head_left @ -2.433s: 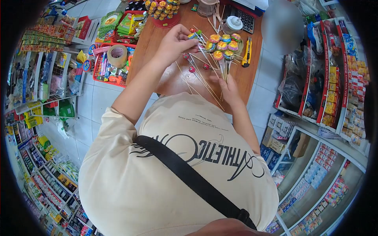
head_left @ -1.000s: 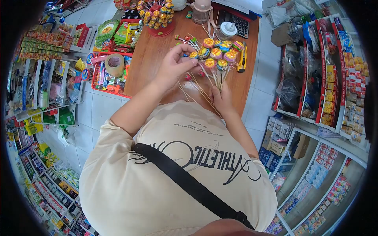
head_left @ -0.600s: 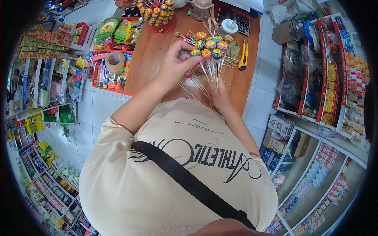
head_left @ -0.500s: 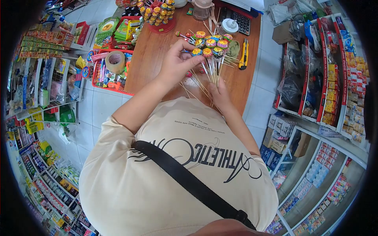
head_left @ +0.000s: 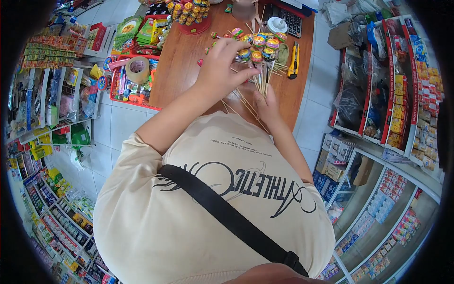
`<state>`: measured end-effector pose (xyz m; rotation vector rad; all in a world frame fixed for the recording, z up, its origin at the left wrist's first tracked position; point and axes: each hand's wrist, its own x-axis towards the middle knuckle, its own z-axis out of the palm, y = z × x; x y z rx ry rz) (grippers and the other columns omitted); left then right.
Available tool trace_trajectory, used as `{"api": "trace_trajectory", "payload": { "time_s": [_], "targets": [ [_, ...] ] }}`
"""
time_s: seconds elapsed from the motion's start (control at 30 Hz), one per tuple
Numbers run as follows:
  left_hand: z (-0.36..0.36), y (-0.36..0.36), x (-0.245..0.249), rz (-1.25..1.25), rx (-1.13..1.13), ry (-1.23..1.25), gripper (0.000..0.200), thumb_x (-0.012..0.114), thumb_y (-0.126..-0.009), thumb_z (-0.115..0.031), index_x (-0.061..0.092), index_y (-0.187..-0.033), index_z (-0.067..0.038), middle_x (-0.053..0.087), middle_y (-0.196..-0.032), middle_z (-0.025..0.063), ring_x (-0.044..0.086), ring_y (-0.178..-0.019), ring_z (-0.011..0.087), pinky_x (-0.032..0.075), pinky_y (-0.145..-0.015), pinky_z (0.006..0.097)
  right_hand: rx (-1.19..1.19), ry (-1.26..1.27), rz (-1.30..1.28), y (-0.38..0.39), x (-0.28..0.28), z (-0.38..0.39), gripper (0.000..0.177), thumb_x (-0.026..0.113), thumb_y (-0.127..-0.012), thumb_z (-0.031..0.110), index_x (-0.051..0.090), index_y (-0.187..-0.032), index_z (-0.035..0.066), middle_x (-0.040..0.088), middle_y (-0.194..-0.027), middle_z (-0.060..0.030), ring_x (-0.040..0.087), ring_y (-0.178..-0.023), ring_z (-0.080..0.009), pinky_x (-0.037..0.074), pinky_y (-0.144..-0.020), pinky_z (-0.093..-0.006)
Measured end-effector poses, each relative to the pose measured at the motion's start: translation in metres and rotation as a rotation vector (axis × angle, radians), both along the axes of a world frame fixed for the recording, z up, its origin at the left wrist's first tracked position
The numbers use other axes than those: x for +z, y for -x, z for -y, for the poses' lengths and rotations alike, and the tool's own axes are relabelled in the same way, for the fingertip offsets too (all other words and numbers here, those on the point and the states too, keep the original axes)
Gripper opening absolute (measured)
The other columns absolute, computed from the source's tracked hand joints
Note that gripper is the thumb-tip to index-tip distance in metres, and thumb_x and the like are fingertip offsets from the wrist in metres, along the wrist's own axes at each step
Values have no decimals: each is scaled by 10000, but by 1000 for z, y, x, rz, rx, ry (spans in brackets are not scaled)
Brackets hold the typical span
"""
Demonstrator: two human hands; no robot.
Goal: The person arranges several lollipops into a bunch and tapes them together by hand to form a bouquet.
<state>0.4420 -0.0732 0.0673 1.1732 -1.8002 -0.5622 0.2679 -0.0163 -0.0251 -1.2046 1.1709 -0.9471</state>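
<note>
My right hand point(head_left: 268, 106) is closed around the thin wooden sticks point(head_left: 261, 85) of a lollipop bunch. Several round lollipops point(head_left: 258, 40) in bright yellow, pink and blue wrappers cluster at the top of the bunch. My left hand point(head_left: 220, 64) is at the left side of these heads, thumb and fingers apart. Its fingertips reach the nearest lollipop point(head_left: 244, 54), and its thumb lies by the sticks just below. Whether the fingertips press on that lollipop is hard to see. Loose sticks point(head_left: 243, 105) slant beneath both hands, and a few small lollipops point(head_left: 200, 62) lie left of my left hand.
On the wooden table point(head_left: 177, 71) are a yellow box cutter point(head_left: 294, 60), a white-lidded container point(head_left: 277, 26), a calculator point(head_left: 292, 23) and a red stand of lollipops point(head_left: 194, 26). Left are a red basket point(head_left: 130, 102) and a tape roll point(head_left: 137, 69). Store shelves point(head_left: 373, 80) flank both sides.
Both hands and the bunch have shifted slightly right. My left hand has moved farther over the side of the lollipop heads, its fingers reaching forward. My right hand keeps its grip on the sticks.
</note>
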Motion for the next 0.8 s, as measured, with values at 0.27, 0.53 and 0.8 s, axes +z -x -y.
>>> {"api": "trace_trajectory", "payload": {
  "time_s": [0.27,0.53,0.8],
  "targets": [
    [10,0,3,234,27,202,361,769,-629,-242,640,-910,-56,534,-917,107,526,-868,279,436,-749,372,25,8,-96,1,-21,-1,334,512,-865,107,445,-1173,-5,558,-1065,-146,530,-988,-239,406,-863,-347],
    [14,-7,8,202,-15,306,365,766,-642,-225,632,-942,-67,535,-942,92,505,-920,281,408,-789,380,50,-87,111,3,-20,-5,243,480,-911,160,451,-1119,40,514,-817,-55,503,-702,-136,411,-605,-264],
    [36,-30,6,207,-201,201,458,695,-622,-112,590,-1068,-88,499,-1161,112,410,-1140,325,323,-959,429,206,-375,606,11,-3,-4,237,503,-906,329,410,-901,111,309,-575,25,309,-451,-73,239,-378,-219]
  ]
}}
